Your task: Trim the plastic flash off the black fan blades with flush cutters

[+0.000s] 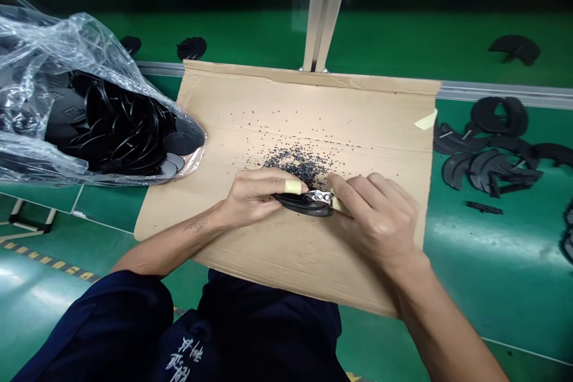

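Observation:
My left hand [257, 194], with yellow tape round one finger, is closed on a black curved plastic part [308, 209] above the cardboard sheet [277, 250]. In my right hand [378, 209] is a pair of metal-jawed nippers [320, 196], its handles mostly hidden by my fingers. The jaws are at the upper edge of the black part, close to my left fingertips. Just beyond my hands lies a heap of small black plastic bits [298, 164], scattered thinner towards the far side.
At the left, a clear plastic bag [89, 30] holds many black discs [120, 131]. Several black curved pieces [492, 167] lie on the green table [474, 286] at the right. A metal post [324, 12] stands behind the cardboard.

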Demonstrator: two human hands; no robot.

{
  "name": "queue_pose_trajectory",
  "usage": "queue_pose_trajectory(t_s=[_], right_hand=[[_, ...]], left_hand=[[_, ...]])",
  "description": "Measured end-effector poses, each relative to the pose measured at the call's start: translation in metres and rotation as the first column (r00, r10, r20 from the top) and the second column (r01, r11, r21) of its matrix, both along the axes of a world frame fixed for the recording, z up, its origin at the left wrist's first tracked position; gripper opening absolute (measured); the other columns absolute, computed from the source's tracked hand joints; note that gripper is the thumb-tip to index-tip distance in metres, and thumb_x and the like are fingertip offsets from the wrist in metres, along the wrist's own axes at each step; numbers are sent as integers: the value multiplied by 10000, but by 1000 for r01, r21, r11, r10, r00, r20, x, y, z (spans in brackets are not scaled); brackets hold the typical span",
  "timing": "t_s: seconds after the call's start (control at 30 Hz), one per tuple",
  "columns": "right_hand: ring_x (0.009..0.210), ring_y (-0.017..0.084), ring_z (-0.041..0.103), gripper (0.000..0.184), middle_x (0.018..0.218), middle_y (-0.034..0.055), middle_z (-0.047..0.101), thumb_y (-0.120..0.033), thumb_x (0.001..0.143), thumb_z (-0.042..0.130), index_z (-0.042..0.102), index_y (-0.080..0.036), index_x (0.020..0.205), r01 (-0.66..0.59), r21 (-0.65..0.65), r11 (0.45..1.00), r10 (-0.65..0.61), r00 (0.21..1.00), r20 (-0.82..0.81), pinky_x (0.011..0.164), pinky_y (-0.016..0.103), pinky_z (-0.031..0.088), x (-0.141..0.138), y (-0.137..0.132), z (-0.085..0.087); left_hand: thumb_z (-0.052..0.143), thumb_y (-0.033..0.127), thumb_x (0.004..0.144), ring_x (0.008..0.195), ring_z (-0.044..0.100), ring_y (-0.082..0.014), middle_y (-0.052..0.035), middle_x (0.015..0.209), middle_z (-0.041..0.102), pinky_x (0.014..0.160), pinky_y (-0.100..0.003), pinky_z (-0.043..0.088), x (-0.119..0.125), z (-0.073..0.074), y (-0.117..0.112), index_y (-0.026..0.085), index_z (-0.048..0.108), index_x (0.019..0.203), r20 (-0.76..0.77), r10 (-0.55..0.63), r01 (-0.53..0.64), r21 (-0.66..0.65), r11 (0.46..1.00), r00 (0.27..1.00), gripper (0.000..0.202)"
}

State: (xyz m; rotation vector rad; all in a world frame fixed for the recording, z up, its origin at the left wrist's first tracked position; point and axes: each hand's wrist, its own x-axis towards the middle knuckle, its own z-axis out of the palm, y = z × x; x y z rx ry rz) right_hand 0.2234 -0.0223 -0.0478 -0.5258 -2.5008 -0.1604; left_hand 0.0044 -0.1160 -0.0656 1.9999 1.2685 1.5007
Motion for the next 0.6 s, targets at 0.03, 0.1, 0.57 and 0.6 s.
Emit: queue_pose_trajectory(t_s=[0.03, 0.1, 0.57, 0.6], right_hand=[[639, 155, 495, 246, 650, 9, 635, -36, 921, 553, 720, -192, 1013, 0, -21, 1000, -1, 1000, -5, 586, 327, 319, 0, -1, -1], [626, 148, 518, 225, 654, 7, 640, -62, 937, 557, 727, -192, 1009, -8, -125, 992, 3, 999, -38, 584, 313, 339, 0, -2, -3], [748, 212, 497, 173, 803, 58, 628, -142, 888, 549, 661, -173, 1017, 94, -238, 967, -107, 993, -41, 651, 313, 332, -2, 16, -17], [747, 211, 498, 159, 803, 58, 627, -145, 888, 559, 658, -171, 1009, 90, -232, 969, -103, 994, -47, 656, 313, 331, -1, 17, -18]], left_hand=[[722, 106, 902, 901, 768, -125, -42, 1003, 803, 760, -230, 649, 0, 0, 0, 231, 758, 1125, -7, 9, -9, 1, 1000, 1000, 258], [718, 135, 913, 895, 763, -124, -47, 1000, 798, 757, -232, 645, -1, 3, 1, 220, 754, 1117, -20, 23, -23, -6, 1000, 1000, 224], [367, 415, 1087, 987, 703, -179, -98, 1094, 728, 859, -309, 584, -39, 43, 35, 181, 615, 1190, -216, 14, -81, -303, 950, 976, 356], [294, 428, 1098, 983, 693, -186, -97, 1082, 725, 885, -331, 572, -54, 50, 50, 184, 632, 1151, -284, 46, -128, -278, 952, 958, 420]])
